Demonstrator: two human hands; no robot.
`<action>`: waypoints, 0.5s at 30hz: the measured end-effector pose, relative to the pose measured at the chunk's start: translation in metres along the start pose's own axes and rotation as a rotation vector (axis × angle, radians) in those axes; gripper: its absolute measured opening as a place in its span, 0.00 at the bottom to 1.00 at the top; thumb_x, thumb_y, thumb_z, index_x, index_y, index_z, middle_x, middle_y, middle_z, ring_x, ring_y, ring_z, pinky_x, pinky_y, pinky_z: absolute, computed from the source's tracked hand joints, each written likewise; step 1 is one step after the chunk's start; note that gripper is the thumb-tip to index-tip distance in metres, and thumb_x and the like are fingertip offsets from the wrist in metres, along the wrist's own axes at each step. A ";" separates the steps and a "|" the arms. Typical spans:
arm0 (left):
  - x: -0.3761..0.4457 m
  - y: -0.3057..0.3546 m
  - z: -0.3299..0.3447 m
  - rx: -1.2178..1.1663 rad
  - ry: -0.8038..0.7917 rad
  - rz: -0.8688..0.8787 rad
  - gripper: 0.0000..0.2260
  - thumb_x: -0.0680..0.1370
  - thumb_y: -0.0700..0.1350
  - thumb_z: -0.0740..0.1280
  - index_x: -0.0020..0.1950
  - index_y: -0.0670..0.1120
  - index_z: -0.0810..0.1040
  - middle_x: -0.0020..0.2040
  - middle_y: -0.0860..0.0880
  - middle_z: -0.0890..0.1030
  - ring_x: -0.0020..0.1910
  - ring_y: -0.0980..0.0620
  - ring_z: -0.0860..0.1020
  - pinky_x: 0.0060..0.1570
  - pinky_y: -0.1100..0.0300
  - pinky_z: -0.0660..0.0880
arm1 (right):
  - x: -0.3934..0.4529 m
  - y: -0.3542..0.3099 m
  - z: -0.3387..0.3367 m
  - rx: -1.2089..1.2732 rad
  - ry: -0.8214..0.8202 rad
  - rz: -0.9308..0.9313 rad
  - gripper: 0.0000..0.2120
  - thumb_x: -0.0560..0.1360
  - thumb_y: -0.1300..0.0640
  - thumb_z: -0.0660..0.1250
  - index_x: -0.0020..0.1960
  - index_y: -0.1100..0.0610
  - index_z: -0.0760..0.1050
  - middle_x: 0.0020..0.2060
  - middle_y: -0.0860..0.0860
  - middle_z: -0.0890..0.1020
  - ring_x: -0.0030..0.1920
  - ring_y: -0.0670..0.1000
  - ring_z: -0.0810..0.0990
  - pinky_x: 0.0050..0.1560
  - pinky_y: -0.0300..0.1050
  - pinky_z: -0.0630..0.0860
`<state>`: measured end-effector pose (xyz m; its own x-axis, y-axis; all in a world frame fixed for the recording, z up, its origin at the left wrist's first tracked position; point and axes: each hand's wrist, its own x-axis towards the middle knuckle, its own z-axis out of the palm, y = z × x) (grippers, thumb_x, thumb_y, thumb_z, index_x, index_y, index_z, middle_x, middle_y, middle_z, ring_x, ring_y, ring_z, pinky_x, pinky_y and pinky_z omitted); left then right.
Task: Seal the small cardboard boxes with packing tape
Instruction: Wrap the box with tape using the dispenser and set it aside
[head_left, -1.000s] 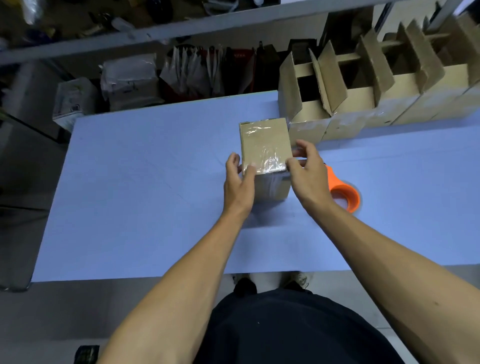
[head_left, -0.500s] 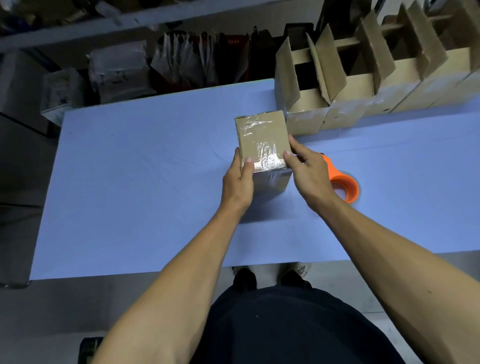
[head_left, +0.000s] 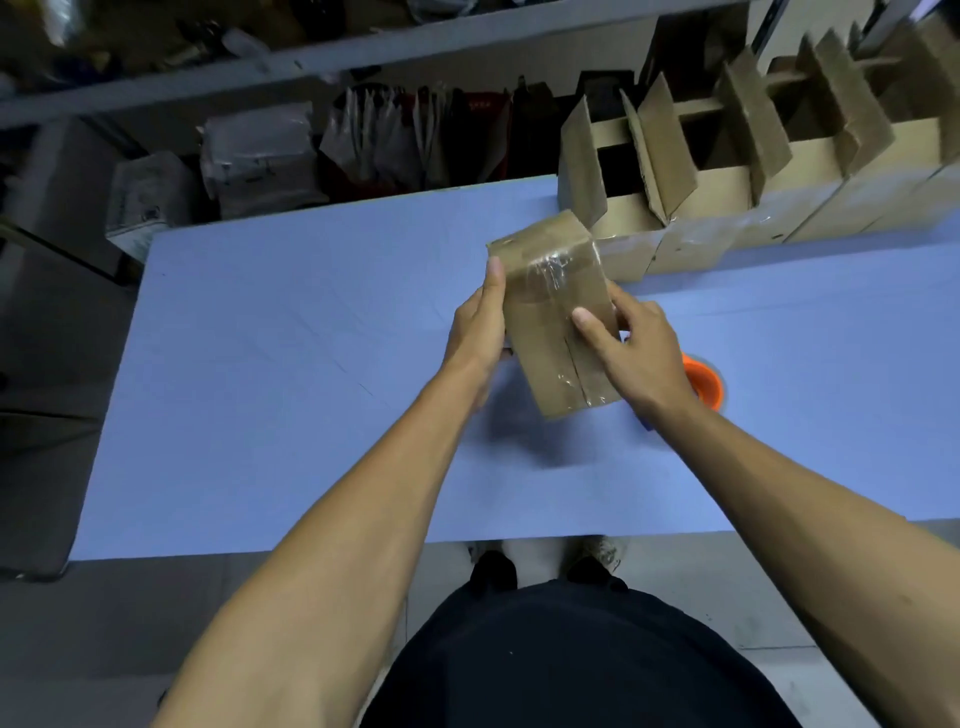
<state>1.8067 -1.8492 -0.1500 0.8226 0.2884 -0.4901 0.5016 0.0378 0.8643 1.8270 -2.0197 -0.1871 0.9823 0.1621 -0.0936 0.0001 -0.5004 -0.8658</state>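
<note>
Head view, blue table (head_left: 291, 395), cluttered shelving (head_left: 311, 57) behind

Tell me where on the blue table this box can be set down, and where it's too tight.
Bare table lies left of the left hand, out to the left edge, and along the near edge under both forearms. The far right is crowded: a row of open boxes fills the back, and the orange tape dispenser sits just behind the right hand, which holds the taped box.

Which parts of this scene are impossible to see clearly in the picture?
Head view:
- Orange tape dispenser: mostly hidden behind the right hand.
- Small brown cardboard box: its underside faces away; motion blurs it.
- Row of open cardboard boxes: cut off by the right edge.
- Dark shelf items: too dim.
</note>
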 end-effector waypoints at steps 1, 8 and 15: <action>0.002 -0.002 -0.002 0.027 -0.016 0.028 0.19 0.81 0.65 0.56 0.59 0.56 0.79 0.54 0.57 0.83 0.55 0.56 0.81 0.54 0.56 0.78 | 0.002 -0.006 0.000 -0.024 0.040 0.010 0.16 0.77 0.40 0.64 0.63 0.43 0.78 0.44 0.45 0.82 0.51 0.49 0.76 0.47 0.43 0.71; 0.000 -0.044 0.001 0.017 -0.020 -0.011 0.23 0.71 0.63 0.67 0.63 0.56 0.76 0.56 0.54 0.84 0.54 0.52 0.83 0.57 0.49 0.79 | -0.003 -0.020 0.013 -0.142 -0.025 0.201 0.18 0.78 0.38 0.62 0.57 0.48 0.81 0.45 0.48 0.83 0.47 0.51 0.78 0.44 0.45 0.69; 0.001 -0.084 0.000 0.011 0.130 -0.183 0.31 0.69 0.66 0.65 0.68 0.54 0.71 0.63 0.51 0.80 0.57 0.48 0.81 0.62 0.46 0.77 | -0.020 0.013 0.019 -0.001 -0.397 0.321 0.27 0.77 0.52 0.66 0.75 0.41 0.67 0.64 0.46 0.79 0.61 0.47 0.79 0.66 0.53 0.74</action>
<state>1.7656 -1.8520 -0.2230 0.6766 0.3989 -0.6189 0.6426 0.0905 0.7608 1.8042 -2.0131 -0.2057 0.7861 0.3103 -0.5346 -0.2897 -0.5790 -0.7621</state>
